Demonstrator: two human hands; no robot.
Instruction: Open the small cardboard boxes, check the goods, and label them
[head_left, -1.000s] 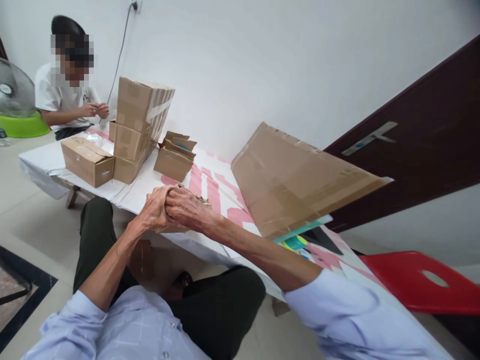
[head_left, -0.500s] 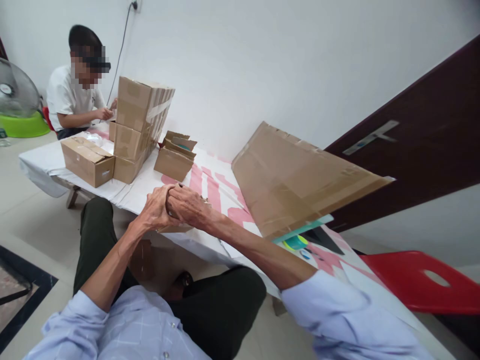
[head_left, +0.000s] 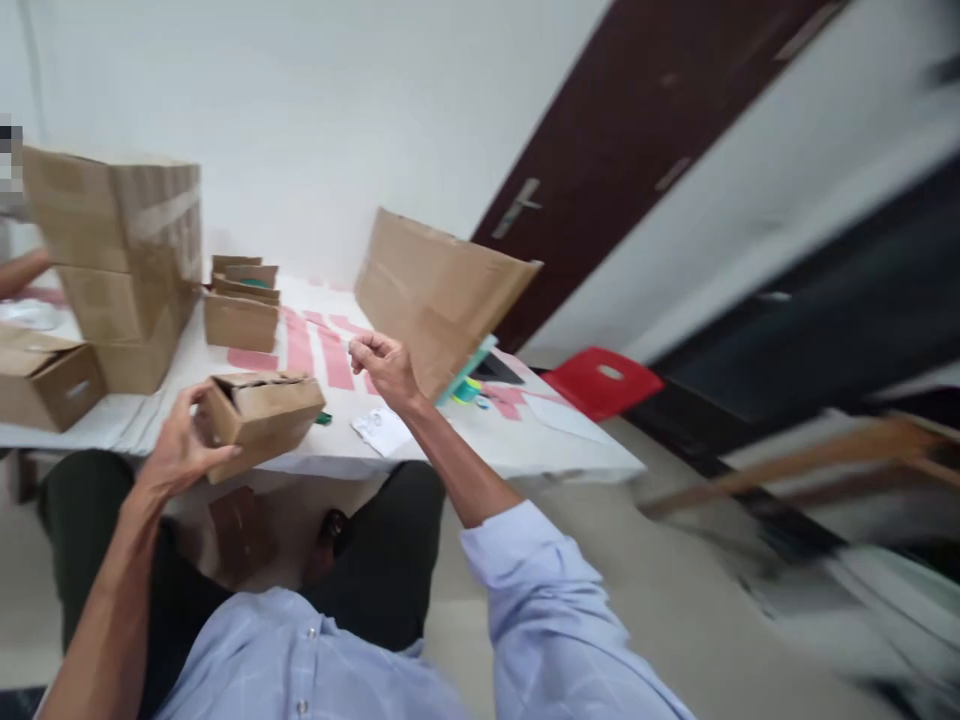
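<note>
My left hand [head_left: 176, 448] grips a small brown cardboard box [head_left: 262, 418] by its left end and holds it just above the near edge of the low white table [head_left: 540, 455]. The box's top flaps look partly open. My right hand [head_left: 382, 362] is raised over the table to the right of the box, fingers curled in a loose fist; nothing shows in it. A small white paper [head_left: 381, 430] lies on the table under that hand.
Stacked cardboard boxes [head_left: 120, 260] and a lower box [head_left: 45, 372] stand at the left, an open small box [head_left: 241, 308] behind. A large flattened carton [head_left: 435, 295] leans at the back. A red stool [head_left: 600, 378], dark door [head_left: 600, 160] and another person's arm [head_left: 19, 272] are nearby.
My hands, clasped together over the box, have separated: the left now holds the box alone and the right has lifted away. My head has swung sharply to the right.
</note>
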